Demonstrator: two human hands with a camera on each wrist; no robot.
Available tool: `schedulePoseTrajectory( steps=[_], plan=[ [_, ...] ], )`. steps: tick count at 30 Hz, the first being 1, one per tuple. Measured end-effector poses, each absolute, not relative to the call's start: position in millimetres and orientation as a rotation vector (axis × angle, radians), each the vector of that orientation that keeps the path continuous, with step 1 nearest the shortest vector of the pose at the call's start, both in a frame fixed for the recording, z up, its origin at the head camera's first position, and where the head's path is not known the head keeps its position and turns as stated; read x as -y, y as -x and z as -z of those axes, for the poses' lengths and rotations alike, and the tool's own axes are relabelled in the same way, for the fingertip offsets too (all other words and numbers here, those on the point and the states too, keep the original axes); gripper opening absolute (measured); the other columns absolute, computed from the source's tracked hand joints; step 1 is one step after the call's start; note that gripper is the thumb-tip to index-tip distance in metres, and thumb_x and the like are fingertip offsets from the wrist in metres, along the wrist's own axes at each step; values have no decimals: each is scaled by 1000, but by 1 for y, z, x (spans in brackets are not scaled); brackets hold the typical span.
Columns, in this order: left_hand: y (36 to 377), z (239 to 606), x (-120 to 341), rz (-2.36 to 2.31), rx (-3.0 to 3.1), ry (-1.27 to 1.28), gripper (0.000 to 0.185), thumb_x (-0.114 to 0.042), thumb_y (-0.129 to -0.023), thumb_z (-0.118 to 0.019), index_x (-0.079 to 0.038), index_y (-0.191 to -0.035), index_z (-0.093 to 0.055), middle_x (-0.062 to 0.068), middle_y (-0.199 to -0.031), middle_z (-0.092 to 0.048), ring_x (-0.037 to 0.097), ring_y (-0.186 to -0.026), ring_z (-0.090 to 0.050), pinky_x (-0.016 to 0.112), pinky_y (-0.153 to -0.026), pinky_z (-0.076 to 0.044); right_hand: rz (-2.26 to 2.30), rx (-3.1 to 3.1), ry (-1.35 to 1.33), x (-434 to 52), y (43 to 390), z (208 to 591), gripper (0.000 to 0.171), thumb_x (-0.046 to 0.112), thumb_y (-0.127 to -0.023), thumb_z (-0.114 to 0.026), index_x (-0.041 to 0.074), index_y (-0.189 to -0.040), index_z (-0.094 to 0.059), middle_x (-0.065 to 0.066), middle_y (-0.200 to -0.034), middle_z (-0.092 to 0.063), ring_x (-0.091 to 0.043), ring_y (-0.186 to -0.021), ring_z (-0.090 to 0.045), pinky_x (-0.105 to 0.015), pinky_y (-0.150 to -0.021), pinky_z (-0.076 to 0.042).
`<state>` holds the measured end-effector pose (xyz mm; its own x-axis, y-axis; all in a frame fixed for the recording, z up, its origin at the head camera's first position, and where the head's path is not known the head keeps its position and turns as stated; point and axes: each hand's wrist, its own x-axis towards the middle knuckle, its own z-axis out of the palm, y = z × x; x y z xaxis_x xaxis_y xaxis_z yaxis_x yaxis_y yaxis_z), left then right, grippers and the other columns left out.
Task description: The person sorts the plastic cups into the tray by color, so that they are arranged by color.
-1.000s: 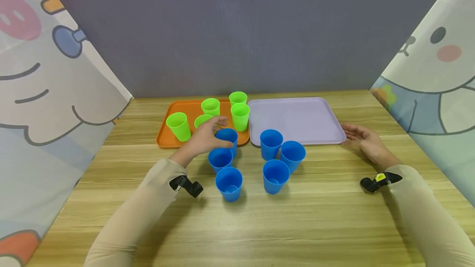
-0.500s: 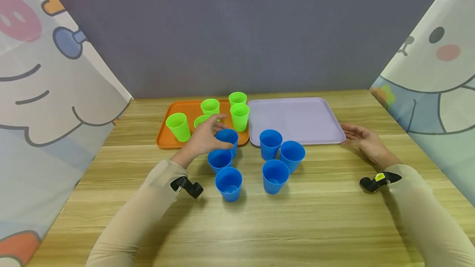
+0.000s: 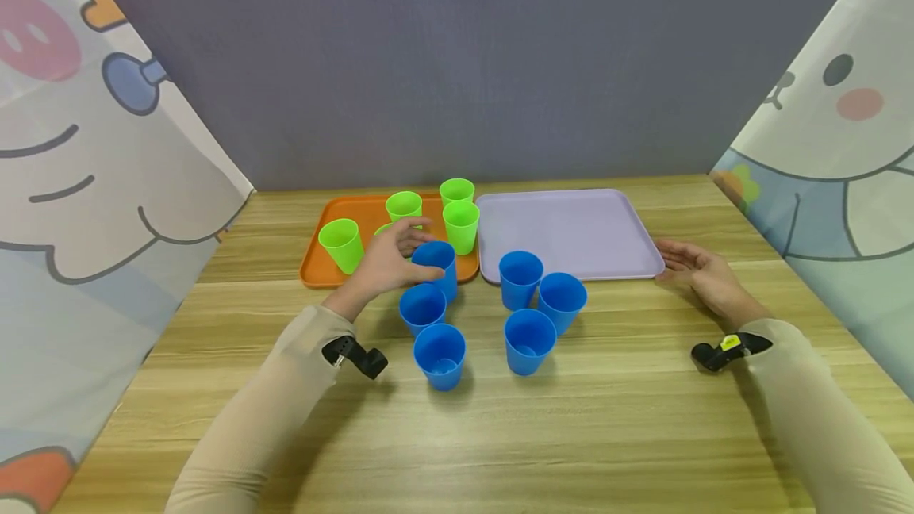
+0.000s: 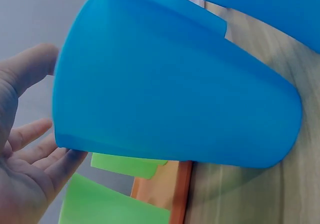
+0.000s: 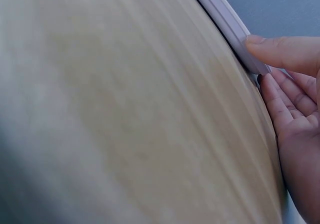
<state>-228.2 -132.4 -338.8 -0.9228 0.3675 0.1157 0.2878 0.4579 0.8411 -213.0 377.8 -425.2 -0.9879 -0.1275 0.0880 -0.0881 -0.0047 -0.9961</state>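
Note:
My left hand (image 3: 389, 260) grips a blue cup (image 3: 437, 262) by its upper part, thumb on the near side and fingers behind. In the left wrist view, this blue cup (image 4: 175, 84) tapers to its base close over the wooden table. At the right, my right hand (image 3: 703, 276) holds the front right corner of a lilac tray (image 3: 560, 232). The right wrist view shows the thumb (image 5: 265, 44) on the tray rim (image 5: 232, 21) and the fingers bent lightly at its corner. Two blue cups (image 3: 439, 355) stand just in front of the gripped one.
An orange tray (image 3: 328, 264) adjoins the lilac tray and carries several green cups (image 3: 461, 224); one is mostly hidden behind my left hand. Three more blue cups (image 3: 528, 339) stand on the table (image 3: 571, 443) in front of the lilac tray. A grey panel (image 3: 457, 70) stands behind.
The left hand's blue cup has risen slightly, its rim now higher against the orange tray. My left hand rose with it. The right hand stays at the tray corner.

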Motion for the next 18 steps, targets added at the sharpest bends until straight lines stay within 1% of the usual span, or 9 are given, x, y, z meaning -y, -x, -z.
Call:
schedulePoseTrajectory(
  steps=[5,13,15,18],
  plan=[
    [228,333,131,-1490,-2604,-591,77,-15,-76,-86,-4,-142,-47,15,-128,-64,32,-119,-60,48,-106,-45,2225,-2163,252,-377,213,426,50,-21,-85,-63,-1,-129,-51,10,-114,-68,-1,-102,-65,-16,-83,-54],
    [232,323,128,-1482,-2614,-605,80,-14,-76,-87,-3,-144,-46,14,-126,-65,30,-119,-60,46,-106,-45,2206,-2197,232,-377,213,425,50,-19,-84,-65,1,-129,-54,12,-113,-68,1,-101,-65,-14,-84,-52],
    [234,319,126,-1489,-2614,-605,79,-15,-76,-87,-4,-143,-46,14,-126,-65,29,-118,-61,45,-106,-45,2210,-2197,235,-377,213,425,50,-20,-84,-65,2,-127,-55,11,-112,-69,1,-101,-65,-14,-84,-52],
    [236,312,123,-1500,-2610,-606,78,-15,-76,-87,-5,-143,-47,12,-125,-66,27,-117,-61,44,-106,-46,2215,-2190,246,-377,214,424,50,-20,-84,-65,1,-128,-55,11,-112,-69,0,-101,-65,-14,-83,-53]
  ],
)
